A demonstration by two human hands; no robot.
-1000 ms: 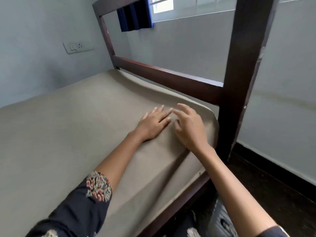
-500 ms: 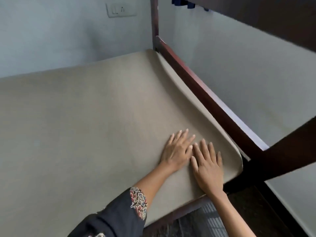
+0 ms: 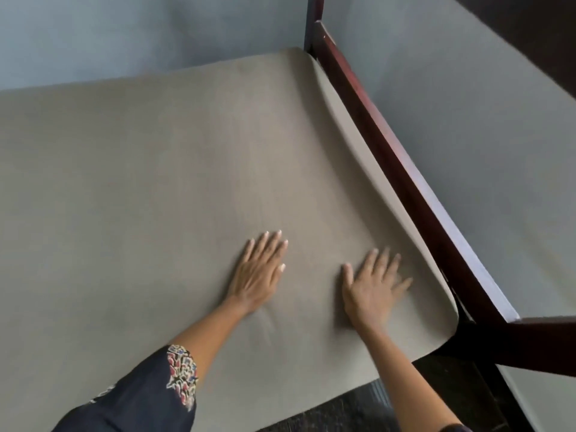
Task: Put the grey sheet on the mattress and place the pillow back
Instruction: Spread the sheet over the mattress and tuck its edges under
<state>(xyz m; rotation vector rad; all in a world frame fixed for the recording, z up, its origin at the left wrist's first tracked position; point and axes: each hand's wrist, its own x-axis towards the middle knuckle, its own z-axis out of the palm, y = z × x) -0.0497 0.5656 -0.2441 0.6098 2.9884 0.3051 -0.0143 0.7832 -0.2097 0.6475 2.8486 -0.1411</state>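
Now pressing palm-down on the grey sheet (image 3: 156, 182) with the left hand (image 3: 260, 272), with fingers straight and close together, gripping nothing. Same with the right hand (image 3: 372, 291) just beside it and nearer the bed's corner: flat on the cloth with fingers spread wide, a little blurred, holding nothing either. Not touching each other, with a bare strip of sheet between. Reaching in from the lower edge on both forearms, the left out of a dark sleeve (image 3: 149, 391) with a patterned cuff. Outward from the hands, spread smooth across the mattress underneath and covering every part of it on show, with faint dents near the left wrist. Hanging over the near side above a dark floor (image 3: 343, 413), and curling down at the near right corner. Riding up slightly along the right side against a dark red-brown wooden rail (image 3: 389, 151) of the bed frame. Meeting an upright post (image 3: 313, 23) at the far corner. Beyond all that, pale grey-blue wall (image 3: 124, 35) behind the bed and off to the right.
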